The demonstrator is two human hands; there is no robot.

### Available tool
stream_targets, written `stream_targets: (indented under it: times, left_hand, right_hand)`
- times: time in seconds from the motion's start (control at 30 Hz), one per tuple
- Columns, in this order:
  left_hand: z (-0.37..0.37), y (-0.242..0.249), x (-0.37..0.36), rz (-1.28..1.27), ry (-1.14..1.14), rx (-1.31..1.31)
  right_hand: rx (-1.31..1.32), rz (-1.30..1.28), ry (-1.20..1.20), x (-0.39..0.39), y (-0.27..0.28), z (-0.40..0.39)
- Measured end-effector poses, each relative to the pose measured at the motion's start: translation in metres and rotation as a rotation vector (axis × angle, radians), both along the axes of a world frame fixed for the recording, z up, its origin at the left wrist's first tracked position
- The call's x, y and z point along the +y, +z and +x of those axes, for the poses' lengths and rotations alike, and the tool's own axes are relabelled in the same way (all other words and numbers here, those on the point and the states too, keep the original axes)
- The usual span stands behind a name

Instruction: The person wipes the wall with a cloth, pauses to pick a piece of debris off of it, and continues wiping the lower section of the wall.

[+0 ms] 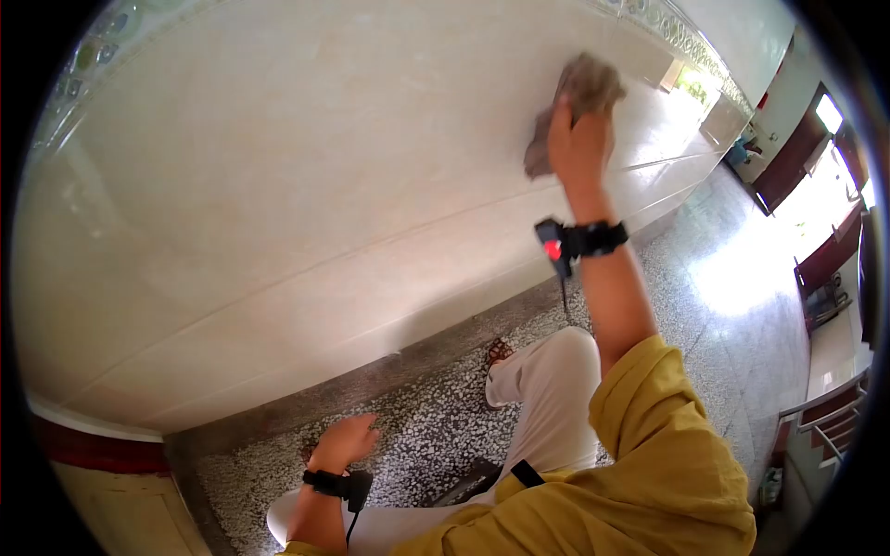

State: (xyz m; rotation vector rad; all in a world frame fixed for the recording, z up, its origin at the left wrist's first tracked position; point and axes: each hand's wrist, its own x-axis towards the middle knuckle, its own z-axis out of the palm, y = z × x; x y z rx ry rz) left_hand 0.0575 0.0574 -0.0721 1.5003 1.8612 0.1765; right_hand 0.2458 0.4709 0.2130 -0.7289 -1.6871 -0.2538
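My right hand [579,144] is closed around a crumpled grey-brown cloth [590,83] and holds it against the glossy cream tiled wall [306,157]. One flap of the cloth hangs down to the left of my fingers. Lower in the view, my left hand [346,440] hovers by my knee, palm down, its fingers loosely apart and holding nothing. Each wrist wears a black strap with a small device; the right one shows a red spot.
Below the wall runs a grey stone ledge [371,371] beside a speckled floor [408,417]. A dark red-edged cabinet or door [102,459] stands at lower left. Open doors [793,162] and metal railings [834,417] are at right.
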Motion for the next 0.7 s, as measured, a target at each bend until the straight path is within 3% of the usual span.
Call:
stream_targets:
  times: [0.13, 0.23, 0.33, 0.4, 0.5, 0.57, 0.63, 0.7]
  left_hand:
    - [0.001, 0.010, 0.005, -0.046, 0.018, 0.012]
    - [-0.001, -0.008, 0.003, 0.052, -0.035, 0.038]
    - [0.001, -0.019, 0.008, 0.111, -0.041, 0.042]
    - [0.001, -0.016, 0.013, 0.057, -0.045, 0.030]
    - [-0.004, -0.035, 0.009, 0.111, -0.027, 0.045]
    - [-0.003, -0.019, 0.007, 0.082, 0.000, 0.033]
    - [-0.002, -0.010, 0.006, 0.091, 0.012, 0.033]
    - [-0.003, -0.010, -0.001, 0.135, 0.021, 0.045]
  right_hand:
    - [-0.074, -0.313, 0.061, -0.024, -0.103, 0.009]
    - [-0.404, -0.609, 0.049, -0.042, -0.178, 0.024]
    - [-0.354, -0.720, 0.117, -0.052, -0.209, 0.029]
    - [-0.357, -0.674, 0.018, -0.028, -0.233, 0.027]
    - [0.000, -1.065, 0.074, -0.047, -0.167, 0.026]
    - [0.379, -0.709, 0.338, -0.029, -0.155, 0.027]
    - [0.404, -0.472, 0.329, -0.020, -0.119, 0.030]
    - [0.434, -0.430, 0.325, -0.016, -0.089, 0.024]
